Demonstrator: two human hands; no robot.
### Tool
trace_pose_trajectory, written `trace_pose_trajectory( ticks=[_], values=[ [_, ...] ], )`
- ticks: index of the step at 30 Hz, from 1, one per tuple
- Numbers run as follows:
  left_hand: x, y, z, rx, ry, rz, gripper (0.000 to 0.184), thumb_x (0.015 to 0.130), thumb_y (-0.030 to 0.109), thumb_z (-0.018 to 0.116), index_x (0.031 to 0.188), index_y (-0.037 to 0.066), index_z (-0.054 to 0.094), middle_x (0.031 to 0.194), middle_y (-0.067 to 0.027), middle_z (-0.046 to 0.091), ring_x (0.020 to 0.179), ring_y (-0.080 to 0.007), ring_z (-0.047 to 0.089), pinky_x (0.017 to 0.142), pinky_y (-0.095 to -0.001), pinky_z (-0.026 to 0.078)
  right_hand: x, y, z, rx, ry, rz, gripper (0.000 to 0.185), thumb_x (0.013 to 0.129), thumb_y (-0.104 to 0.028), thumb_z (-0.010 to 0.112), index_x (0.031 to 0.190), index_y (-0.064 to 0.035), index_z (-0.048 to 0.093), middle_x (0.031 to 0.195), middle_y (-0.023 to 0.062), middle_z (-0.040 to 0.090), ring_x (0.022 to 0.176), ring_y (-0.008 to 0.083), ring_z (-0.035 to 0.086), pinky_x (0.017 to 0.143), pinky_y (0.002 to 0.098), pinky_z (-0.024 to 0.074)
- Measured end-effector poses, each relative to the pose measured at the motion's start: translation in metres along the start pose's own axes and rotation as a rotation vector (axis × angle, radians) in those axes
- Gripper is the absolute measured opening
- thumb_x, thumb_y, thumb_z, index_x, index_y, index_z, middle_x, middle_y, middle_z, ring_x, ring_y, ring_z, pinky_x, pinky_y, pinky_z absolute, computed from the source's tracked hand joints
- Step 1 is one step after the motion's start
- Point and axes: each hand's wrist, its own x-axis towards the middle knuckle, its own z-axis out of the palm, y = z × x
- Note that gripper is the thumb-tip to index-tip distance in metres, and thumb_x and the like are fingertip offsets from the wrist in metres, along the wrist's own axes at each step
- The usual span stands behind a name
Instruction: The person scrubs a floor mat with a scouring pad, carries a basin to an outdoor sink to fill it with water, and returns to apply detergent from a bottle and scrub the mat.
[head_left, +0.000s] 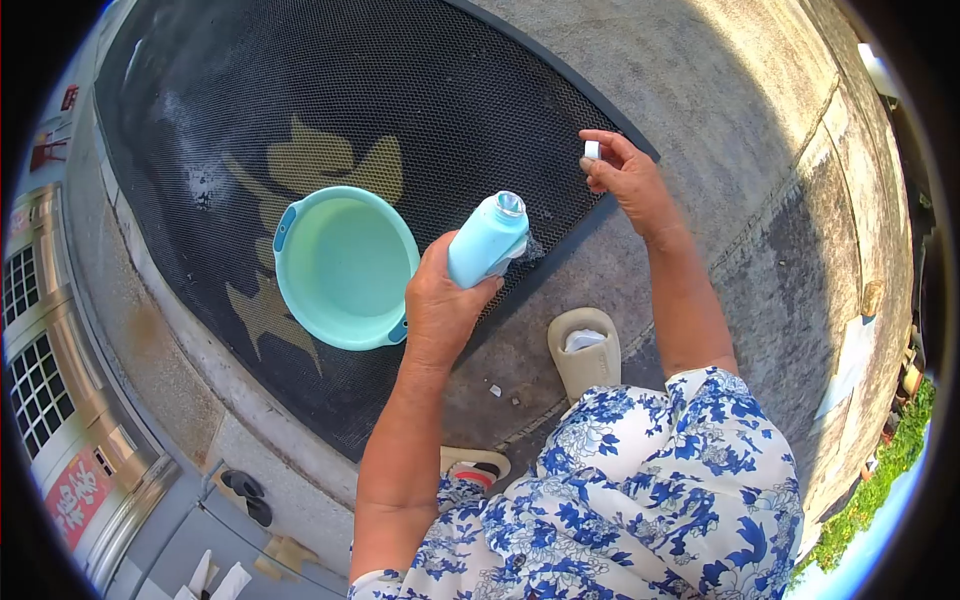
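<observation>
My left hand [438, 312] is wrapped around a light blue bottle [478, 250], tilted with its top away from me. The bottle's mouth is uncapped and looks shiny and silvery. Pinched between thumb and fingers of my right hand [630, 185] is a small white cap [592, 150], held apart from the bottle. A mint-green basin [297, 275] with blue handles stands on the dark mat, left of my left hand. Some liquid seems to lie in the basin, but its depth cannot be made out.
The black textured mat [440, 90] with a yellowish leaf pattern lies on concrete ground [700, 60]. My feet, in beige slippers [575, 365], stand by its near edge. A low concrete ledge [850, 200] runs along the right. Dark shoes [248, 498] lie at lower left.
</observation>
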Motion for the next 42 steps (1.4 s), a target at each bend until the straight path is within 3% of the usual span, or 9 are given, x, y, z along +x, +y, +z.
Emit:
trace_pose_trajectory(
  ticks=[6, 12, 15, 18, 30, 32, 37, 42],
  values=[
    [0.014, 0.013, 0.005, 0.227, 0.031, 0.017, 0.056, 0.065, 0.01, 0.081, 0.115, 0.002, 0.057, 0.104, -0.0134, 0.066, 0.097, -0.0248, 0.064, 0.084, -0.0361, 0.052, -0.008, 0.05, 0.003, 0.129, 0.049, 0.334, 0.039, 0.086, -0.019, 0.068, 0.122, -0.0087, 0.059, 0.09, -0.0017, 0.057, 0.07, 0.0066, 0.056, 0.064, 0.0227, 0.0497],
    [0.026, 0.019, 0.008, 0.416, 0.017, 0.129, 0.053, 0.065, 0.009, 0.08, 0.112, 0.002, 0.058, 0.104, -0.0121, 0.063, 0.095, -0.0277, 0.063, 0.083, -0.0387, 0.051, -0.028, 0.076, 0.019, 0.173, 0.008, 0.441, 0.039, 0.086, -0.021, 0.068, 0.121, -0.0081, 0.058, 0.084, -0.0021, 0.057, 0.067, 0.0065, 0.056, 0.061, 0.0231, 0.0496],
    [0.031, 0.023, 0.01, 0.451, 0.005, 0.169, 0.052, 0.062, 0.009, 0.079, 0.108, 0.003, 0.057, 0.101, -0.0129, 0.059, 0.095, -0.0335, 0.059, 0.08, -0.0447, 0.049, -0.035, 0.086, 0.027, 0.152, -0.045, 0.508, 0.038, 0.087, -0.024, 0.066, 0.12, -0.0081, 0.058, 0.084, -0.0018, 0.057, 0.068, 0.0074, 0.055, 0.061, 0.0244, 0.0496],
    [0.035, 0.025, 0.009, 0.54, -0.009, 0.172, 0.051, 0.064, 0.01, 0.08, 0.109, 0.003, 0.058, 0.103, -0.0109, 0.061, 0.097, -0.0293, 0.06, 0.083, -0.0407, 0.049, -0.038, 0.095, 0.035, 0.156, -0.072, 0.512, 0.038, 0.087, -0.024, 0.066, 0.121, -0.0082, 0.057, 0.084, -0.0019, 0.057, 0.069, 0.0078, 0.055, 0.061, 0.025, 0.0496],
    [0.051, 0.026, 0.008, 0.699, -0.023, 0.272, 0.047, 0.062, 0.011, 0.078, 0.103, 0.003, 0.057, 0.097, -0.0127, 0.059, 0.091, -0.0336, 0.059, 0.077, -0.0453, 0.049, -0.041, 0.101, 0.045, 0.138, -0.097, 0.543, 0.041, 0.086, -0.025, 0.067, 0.121, -0.0069, 0.057, 0.09, 0.0003, 0.059, 0.071, 0.0089, 0.055, 0.063, 0.0254, 0.0486],
    [0.054, 0.032, 0.009, 0.745, -0.063, 0.184, 0.049, 0.064, 0.012, 0.079, 0.108, 0.002, 0.058, 0.103, -0.011, 0.059, 0.1, -0.0309, 0.058, 0.085, -0.0431, 0.048, -0.041, 0.103, 0.045, 0.135, -0.095, 0.542, 0.041, 0.086, -0.025, 0.067, 0.121, -0.0069, 0.057, 0.091, 0.0007, 0.059, 0.071, 0.0091, 0.055, 0.063, 0.0256, 0.0488],
    [0.06, 0.039, 0.012, 0.788, -0.072, 0.202, 0.05, 0.065, 0.012, 0.079, 0.109, 0.002, 0.058, 0.105, -0.0115, 0.059, 0.101, -0.0313, 0.057, 0.085, -0.0434, 0.049, -0.041, 0.106, 0.045, 0.122, -0.096, 0.54, 0.043, 0.084, -0.03, 0.07, 0.118, -0.0074, 0.059, 0.096, 0.0033, 0.062, 0.07, 0.0096, 0.056, 0.061, 0.0264, 0.0494],
    [0.062, 0.043, 0.012, 0.829, -0.074, 0.218, 0.05, 0.065, 0.012, 0.078, 0.109, 0.002, 0.058, 0.105, -0.0119, 0.059, 0.101, -0.0315, 0.057, 0.085, -0.0439, 0.049, -0.042, 0.104, 0.046, 0.106, -0.08, 0.532, 0.041, 0.084, -0.032, 0.071, 0.115, -0.0069, 0.059, 0.09, 0.0028, 0.061, 0.069, 0.0095, 0.055, 0.06, 0.0258, 0.0485]
  ],
)
